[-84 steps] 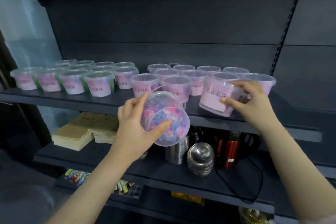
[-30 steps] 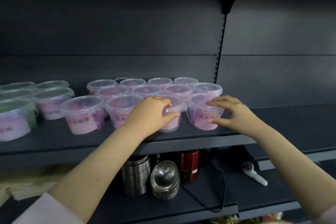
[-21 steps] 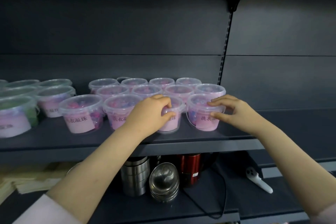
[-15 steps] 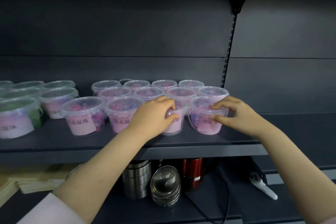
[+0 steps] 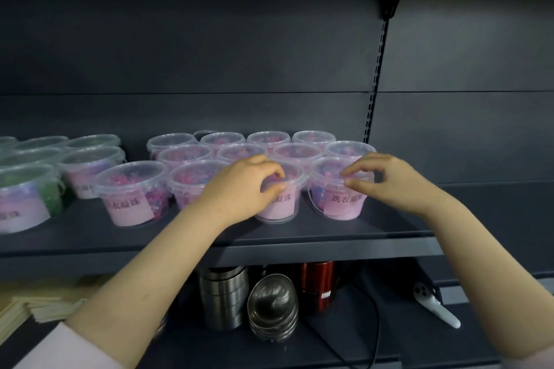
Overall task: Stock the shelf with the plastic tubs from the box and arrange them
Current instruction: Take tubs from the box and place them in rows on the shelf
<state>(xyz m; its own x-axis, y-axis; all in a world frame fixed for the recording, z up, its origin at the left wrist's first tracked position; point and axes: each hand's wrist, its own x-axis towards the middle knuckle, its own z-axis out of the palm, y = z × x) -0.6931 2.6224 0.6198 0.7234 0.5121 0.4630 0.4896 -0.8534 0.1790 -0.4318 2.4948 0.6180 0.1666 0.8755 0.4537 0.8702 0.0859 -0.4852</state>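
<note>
Several clear plastic tubs with pink labels and coloured beads stand in rows on the dark shelf (image 5: 299, 250). My left hand (image 5: 239, 189) pinches the lid rim of a front-row tub (image 5: 280, 207) between thumb and forefinger. My right hand (image 5: 389, 180) pinches the rim of the rightmost front tub (image 5: 341, 205) the same way. Both tubs stand upright on the shelf, side by side and close together. Two more front-row tubs (image 5: 132, 192) stand to the left, one partly hidden by my left wrist.
Green-tinted tubs (image 5: 24, 198) fill the shelf's left end. Bare shelf (image 5: 464, 204) lies right of the upright post (image 5: 374, 99). Below are steel tins (image 5: 223, 296), stacked steel bowls (image 5: 272, 308), a red kettle (image 5: 317, 284), a white controller (image 5: 434, 305) and paper stacks (image 5: 45, 299).
My left hand has set its tilted tub down upright in the front row. My right hand's tub now stands level beside it. Over the last second both hands only shifted slightly.
</note>
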